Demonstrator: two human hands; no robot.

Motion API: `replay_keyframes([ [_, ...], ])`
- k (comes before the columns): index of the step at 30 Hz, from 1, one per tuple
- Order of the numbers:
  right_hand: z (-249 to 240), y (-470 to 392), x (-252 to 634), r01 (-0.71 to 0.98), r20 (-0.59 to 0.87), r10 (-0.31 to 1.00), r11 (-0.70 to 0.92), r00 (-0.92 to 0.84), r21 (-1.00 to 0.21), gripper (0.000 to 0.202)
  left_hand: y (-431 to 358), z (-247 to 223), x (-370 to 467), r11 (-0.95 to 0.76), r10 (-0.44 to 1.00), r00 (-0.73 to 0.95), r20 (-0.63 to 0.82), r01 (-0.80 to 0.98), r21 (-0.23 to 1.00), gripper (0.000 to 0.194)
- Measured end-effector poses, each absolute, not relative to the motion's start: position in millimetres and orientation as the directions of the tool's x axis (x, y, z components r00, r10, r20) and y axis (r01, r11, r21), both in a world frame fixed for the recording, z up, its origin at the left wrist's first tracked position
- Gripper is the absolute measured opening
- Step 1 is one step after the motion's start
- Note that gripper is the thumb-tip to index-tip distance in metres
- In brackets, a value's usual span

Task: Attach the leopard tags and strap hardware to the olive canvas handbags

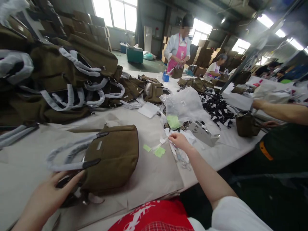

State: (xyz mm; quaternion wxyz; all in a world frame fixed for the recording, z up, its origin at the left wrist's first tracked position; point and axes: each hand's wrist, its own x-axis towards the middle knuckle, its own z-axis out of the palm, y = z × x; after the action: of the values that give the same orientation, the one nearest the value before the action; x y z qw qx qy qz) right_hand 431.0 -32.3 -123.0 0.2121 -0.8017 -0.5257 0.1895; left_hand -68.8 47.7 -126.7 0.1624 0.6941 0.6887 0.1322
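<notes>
An olive-brown handbag [113, 157] lies on its side on the paper-covered table in front of me, its two handles wrapped in white film and pointing left. My left hand [54, 191] is at the bag's top opening, thumb and fingers closed around the dark edge or strap there; part of the grip is hidden. Farther right, my right hand [179, 141] reaches over a scatter of small white tags, its fingertips pinched on a small white tag [163, 140]. Light green paper pieces [159, 151] lie just left of that hand.
Olive bags [72, 64] with wrapped handles pile up at the left. A clear plastic bag [184, 104], a grey tape dispenser [203, 133] and a heap of black-and-white pieces [218, 107] lie beyond my right hand. At right, a co-worker's arm [281, 110] handles another bag [247, 124].
</notes>
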Motion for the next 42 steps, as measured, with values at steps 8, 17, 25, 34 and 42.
replay_keyframes([
  [8, -132.5, 63.0, 455.8, 0.806, -0.196, 0.838, -0.545, 0.51, -0.231, 0.031, 27.4, -125.3, -44.7, 0.053, 0.993, 0.009, -0.113, 0.843, 0.536, 0.041],
  [17, -139.2, 86.2, 466.3, 0.811, -0.267, 0.805, -0.573, 0.529, -0.119, 0.034, -0.9, -115.1, -48.8, 0.02, 1.0, -0.019, -0.007, 0.815, 0.579, 0.039],
  [25, -110.3, 43.5, 500.7, 0.809, -0.039, 0.852, -0.51, 0.522, -0.292, 0.032, -15.2, -98.3, -39.1, 0.009, 0.984, -0.114, 0.136, 0.798, 0.603, 0.032],
  [34, -33.8, -8.1, 442.9, 0.514, 0.413, 0.75, 0.114, 0.516, -0.85, 0.044, -28.1, -65.9, -4.1, -0.298, 0.918, 0.009, 0.395, 0.673, 0.677, 0.023],
  [42, -27.8, -78.3, 304.3, -0.293, 0.038, 0.989, 0.078, 0.14, -0.953, 0.027, -49.8, -39.9, 75.4, -0.61, 0.766, 0.483, 0.424, 0.341, 0.715, 0.064],
])
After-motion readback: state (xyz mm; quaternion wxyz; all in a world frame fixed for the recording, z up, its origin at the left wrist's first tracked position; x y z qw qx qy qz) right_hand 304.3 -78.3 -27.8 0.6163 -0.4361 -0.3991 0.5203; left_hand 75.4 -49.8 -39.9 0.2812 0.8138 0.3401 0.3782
